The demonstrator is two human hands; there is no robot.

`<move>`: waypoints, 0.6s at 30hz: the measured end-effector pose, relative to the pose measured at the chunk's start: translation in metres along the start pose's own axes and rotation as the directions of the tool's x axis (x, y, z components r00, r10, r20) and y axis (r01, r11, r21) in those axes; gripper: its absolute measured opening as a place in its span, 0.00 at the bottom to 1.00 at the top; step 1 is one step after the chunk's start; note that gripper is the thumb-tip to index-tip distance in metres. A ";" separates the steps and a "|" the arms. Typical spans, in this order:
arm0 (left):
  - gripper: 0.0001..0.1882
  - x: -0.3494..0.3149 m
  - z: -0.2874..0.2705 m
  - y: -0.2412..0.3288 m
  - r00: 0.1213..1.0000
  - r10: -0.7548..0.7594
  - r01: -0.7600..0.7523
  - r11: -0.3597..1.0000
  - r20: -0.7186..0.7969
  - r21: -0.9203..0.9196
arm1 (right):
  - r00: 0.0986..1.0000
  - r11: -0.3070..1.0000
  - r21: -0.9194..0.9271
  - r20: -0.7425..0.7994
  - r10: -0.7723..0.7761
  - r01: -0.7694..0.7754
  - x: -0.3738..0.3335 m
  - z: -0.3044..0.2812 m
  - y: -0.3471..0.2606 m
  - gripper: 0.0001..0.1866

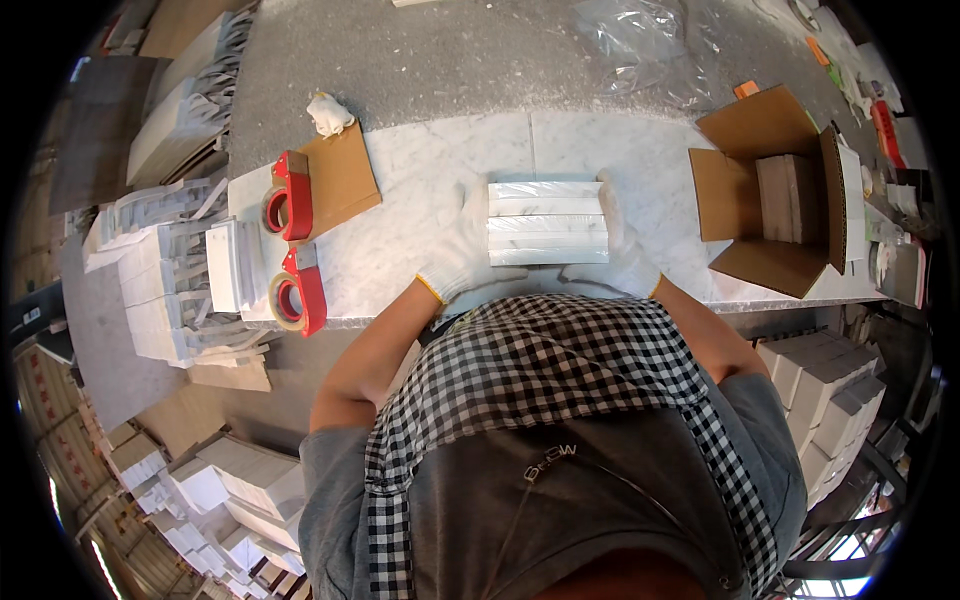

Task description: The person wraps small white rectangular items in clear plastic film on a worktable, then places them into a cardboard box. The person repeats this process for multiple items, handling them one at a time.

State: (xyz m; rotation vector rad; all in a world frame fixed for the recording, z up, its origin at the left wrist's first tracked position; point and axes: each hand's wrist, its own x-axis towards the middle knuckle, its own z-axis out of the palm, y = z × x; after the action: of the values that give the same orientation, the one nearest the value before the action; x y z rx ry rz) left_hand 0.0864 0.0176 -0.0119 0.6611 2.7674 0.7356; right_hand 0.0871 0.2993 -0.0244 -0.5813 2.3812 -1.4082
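A block of white marble-look strips, several side by side with a glossy plastic sheen, lies on the pale marble tabletop in front of me. My left hand, in a white glove with a yellow cuff edge, presses against the block's left side. Against its right side is my right hand, gloved the same way. Both hands grip the block between them, thumbs toward the near edge. The white gloves blend with the tabletop, so single fingers are hard to make out.
An open cardboard box with tiles inside stands on the right. Two red tape dispensers and a flat cardboard piece with a crumpled white cloth are at left. Stacked white slabs border the left; clear plastic lies beyond the table.
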 end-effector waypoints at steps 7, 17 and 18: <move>0.66 0.000 -0.015 0.005 0.992 -0.090 0.115 0.922 0.085 -0.369 | 0.990 0.959 -0.246 -0.003 -0.144 0.139 0.000 -0.001 0.027 0.75; 0.64 0.033 -0.064 0.082 0.984 0.153 -0.174 0.928 0.089 0.328 | 0.999 0.992 -0.123 0.042 -0.011 0.016 0.001 -0.022 0.003 0.70; 0.62 0.034 -0.044 0.081 0.982 0.184 -0.186 0.904 0.041 0.385 | 0.998 0.989 -0.144 0.053 -0.025 0.033 0.002 -0.020 0.002 0.69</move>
State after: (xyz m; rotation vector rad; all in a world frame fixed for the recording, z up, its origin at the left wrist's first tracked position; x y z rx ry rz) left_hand 0.0728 0.0780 0.0647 1.0081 2.8991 0.2073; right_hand 0.0762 0.3146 -0.0169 -0.6828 2.4575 -1.2239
